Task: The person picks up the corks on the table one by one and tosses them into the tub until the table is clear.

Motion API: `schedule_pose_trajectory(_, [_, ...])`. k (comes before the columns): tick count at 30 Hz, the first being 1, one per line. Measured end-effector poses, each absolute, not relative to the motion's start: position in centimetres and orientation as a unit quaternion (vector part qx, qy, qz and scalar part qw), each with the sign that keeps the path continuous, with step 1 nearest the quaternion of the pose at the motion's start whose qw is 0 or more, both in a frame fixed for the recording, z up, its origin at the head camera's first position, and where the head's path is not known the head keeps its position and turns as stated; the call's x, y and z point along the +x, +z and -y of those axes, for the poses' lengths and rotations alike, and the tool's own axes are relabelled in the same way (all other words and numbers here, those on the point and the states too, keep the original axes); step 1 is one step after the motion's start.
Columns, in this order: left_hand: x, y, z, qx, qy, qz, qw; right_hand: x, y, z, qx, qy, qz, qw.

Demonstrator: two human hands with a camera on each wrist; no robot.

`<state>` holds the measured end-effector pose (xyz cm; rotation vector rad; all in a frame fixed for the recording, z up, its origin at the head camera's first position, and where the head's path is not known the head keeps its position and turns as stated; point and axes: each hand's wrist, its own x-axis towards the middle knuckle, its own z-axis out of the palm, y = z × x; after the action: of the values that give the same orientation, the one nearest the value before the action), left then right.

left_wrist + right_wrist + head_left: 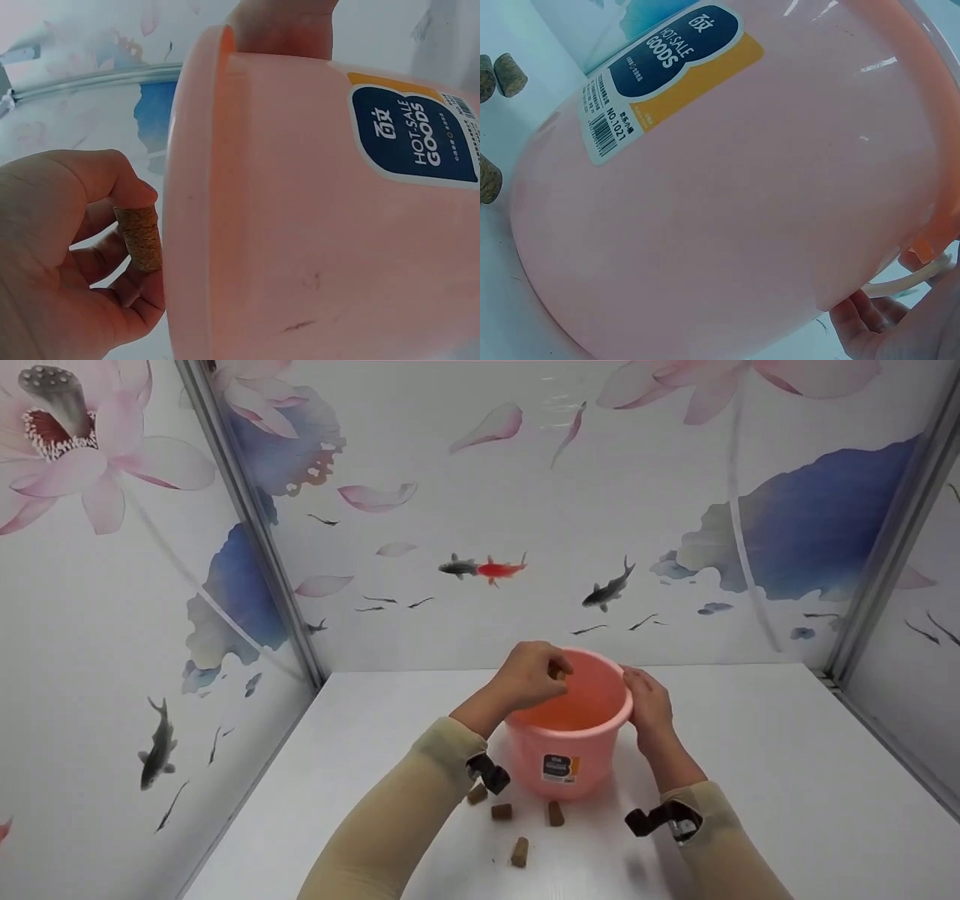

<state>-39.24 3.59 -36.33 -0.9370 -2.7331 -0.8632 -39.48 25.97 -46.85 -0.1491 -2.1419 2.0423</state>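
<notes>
A pink plastic bucket (529,761) stands upright on the white table, its label (559,769) facing me. Above its near-left rim is my left hand (529,675), pinching a tapered cork (140,238) between thumb and fingers; in the left wrist view the cork is just beside the rim. My right hand (651,705) grips the bucket's right side at the rim. The right wrist view has its fingers (855,322) curled by the pale handle (911,281). The bucket's floor is hidden from the head view.
Several loose corks lie on the table in front of the bucket, among them a near cork (520,852) and one cork (555,814) close to its base. Wall panels (480,510) printed with lotus and fish enclose the table (750,735) at back and sides.
</notes>
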Motion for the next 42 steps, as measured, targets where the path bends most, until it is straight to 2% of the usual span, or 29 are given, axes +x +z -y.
schedule_pose_trajectory(18, [-41.8, -36.5, -3.3, -0.279, -0.315, 0.906, 0.047, -39.5, -46.6, -26.1, -0.06, 0.679, 0.725, 0.095])
schedule_pose_trajectory(32, [-41.6, -36.4, -5.1, -0.31, -0.314, 0.897, 0.023, -39.2, -46.5, -26.6, -0.061, 0.685, 0.72, 0.096])
schedule_pose_trajectory(42, [-41.7, -36.8, -4.2, -0.31, -0.314, 0.897, 0.023, -39.6, -47.0, -26.0, -0.055, 0.692, 0.714, 0.098])
